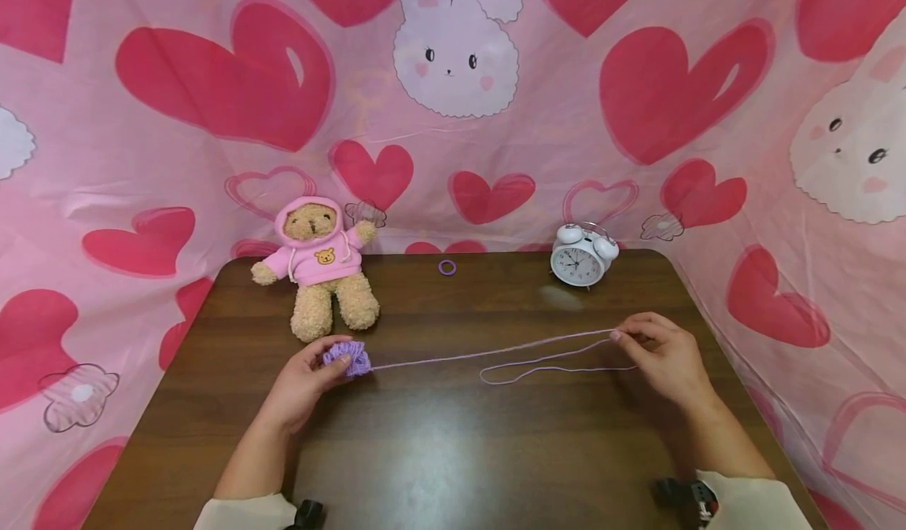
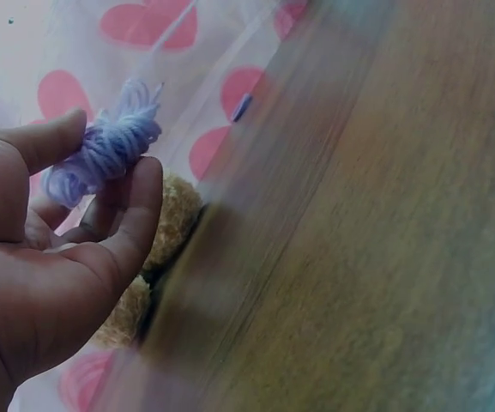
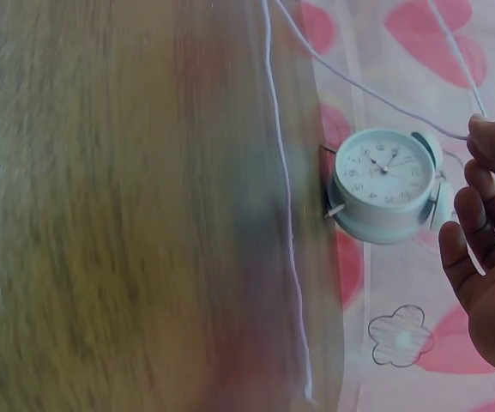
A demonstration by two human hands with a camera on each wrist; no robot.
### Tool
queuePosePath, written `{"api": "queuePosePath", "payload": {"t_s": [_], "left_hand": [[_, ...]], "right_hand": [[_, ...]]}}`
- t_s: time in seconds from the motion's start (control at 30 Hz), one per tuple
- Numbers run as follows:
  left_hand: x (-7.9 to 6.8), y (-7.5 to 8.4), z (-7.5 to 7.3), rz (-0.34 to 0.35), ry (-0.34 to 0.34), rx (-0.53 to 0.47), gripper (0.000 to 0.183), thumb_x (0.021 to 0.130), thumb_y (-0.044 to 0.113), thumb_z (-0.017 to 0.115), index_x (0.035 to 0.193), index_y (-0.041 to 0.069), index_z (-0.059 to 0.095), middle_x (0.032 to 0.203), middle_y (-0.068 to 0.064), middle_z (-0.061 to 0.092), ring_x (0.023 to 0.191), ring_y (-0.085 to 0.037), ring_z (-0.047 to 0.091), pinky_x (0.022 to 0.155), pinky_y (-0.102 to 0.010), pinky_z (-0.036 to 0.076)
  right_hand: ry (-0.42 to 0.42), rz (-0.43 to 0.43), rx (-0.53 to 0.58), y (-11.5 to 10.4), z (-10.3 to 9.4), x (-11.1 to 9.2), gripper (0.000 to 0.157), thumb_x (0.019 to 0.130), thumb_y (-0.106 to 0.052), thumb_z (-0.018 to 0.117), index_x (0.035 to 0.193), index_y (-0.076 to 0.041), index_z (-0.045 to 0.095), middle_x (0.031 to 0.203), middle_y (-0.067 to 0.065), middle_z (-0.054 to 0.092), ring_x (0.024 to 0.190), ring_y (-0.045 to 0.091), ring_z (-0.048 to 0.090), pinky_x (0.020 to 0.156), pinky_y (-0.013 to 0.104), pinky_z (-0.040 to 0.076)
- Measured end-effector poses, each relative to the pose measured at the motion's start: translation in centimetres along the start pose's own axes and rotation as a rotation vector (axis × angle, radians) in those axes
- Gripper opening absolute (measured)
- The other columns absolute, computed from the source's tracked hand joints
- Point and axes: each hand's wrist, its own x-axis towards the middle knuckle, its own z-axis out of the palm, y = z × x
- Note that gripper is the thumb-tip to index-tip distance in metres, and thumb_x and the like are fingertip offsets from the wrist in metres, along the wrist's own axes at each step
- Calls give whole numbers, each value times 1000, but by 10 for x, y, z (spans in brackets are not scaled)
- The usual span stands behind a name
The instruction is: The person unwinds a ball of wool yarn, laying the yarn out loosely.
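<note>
A small bundle of purple yarn (image 1: 348, 358) is gripped between the thumb and fingers of my left hand (image 1: 303, 384), above the left part of the table. In the left wrist view the yarn bundle (image 2: 105, 150) shows its wound middle and loose loops. One strand (image 1: 488, 351) runs taut from it to my right hand (image 1: 665, 357), whose thumb and index finger pinch it. From that pinch a slack tail of yarn (image 3: 283, 184) loops leftward and back; its loose end shows in the right wrist view.
A teddy bear (image 1: 314, 266) in a pink hoodie lies at the back left of the wooden table (image 1: 453, 436). A purple ring (image 1: 447, 267) lies near the back edge. A white twin-bell alarm clock (image 1: 580, 256) stands at the back right. Heart-patterned cloth (image 1: 460, 145) hangs behind and at both sides.
</note>
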Motion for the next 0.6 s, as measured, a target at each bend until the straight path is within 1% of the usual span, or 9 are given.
{"api": "queuePosePath", "payload": {"t_s": [0.1, 0.27, 0.43, 0.6], "left_hand": [[-1, 0, -3, 5, 20, -1, 45, 103, 13, 67, 140, -8, 52, 117, -9, 61, 102, -14, 65, 89, -32, 58], [-2, 1, -7, 5, 47, -11, 47, 103, 17, 67, 141, -7, 55, 121, -5, 62, 105, -12, 65, 91, -31, 58], [-4, 0, -11, 18, 52, -32, 51, 105, 17, 64, 145, -11, 49, 120, -3, 63, 104, -11, 66, 91, -30, 58], [-7, 1, -17, 35, 43, -50, 54, 106, 14, 61, 146, -16, 43, 123, 0, 62, 107, -9, 66, 92, -29, 57]], "right_hand": [[13, -1, -12, 3, -3, -2, 17, 81, 2, 85, 86, -12, 78, 93, -2, 71, 83, -4, 59, 69, 10, 49], [26, 26, -33, 8, -9, -7, 16, 82, -1, 86, 86, -14, 79, 92, -1, 71, 84, -6, 58, 70, 7, 46], [41, 20, -50, 15, -14, -10, 17, 81, 0, 87, 86, -15, 79, 93, 2, 71, 82, -8, 57, 70, 6, 45], [58, 3, -58, 21, -20, -11, 17, 79, 2, 87, 85, -11, 79, 91, 3, 71, 81, -11, 57, 70, 5, 45]]}}
